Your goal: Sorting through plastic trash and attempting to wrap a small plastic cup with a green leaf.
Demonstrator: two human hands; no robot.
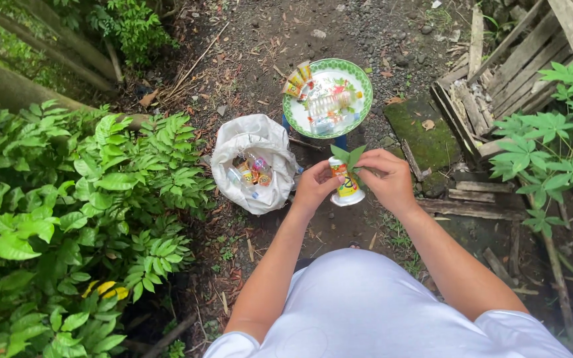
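Two hands are working over one small white plastic bottle [347,186]: the left hand [313,187] is gripping its side while the right hand [387,179] is pinching green leaves [349,157] at its mouth, just below the green-rimmed plate [365,83] and right of the white sack [230,147].

A small white plastic cup with a yellow-orange printed label [347,183] is held upright at frame centre (mouth upward), green pointed leaves [348,156] protruding at its twelve o'clock.

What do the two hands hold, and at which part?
Left hand holds a small white bottle by its side; right hand holds green leaves at its mouth.
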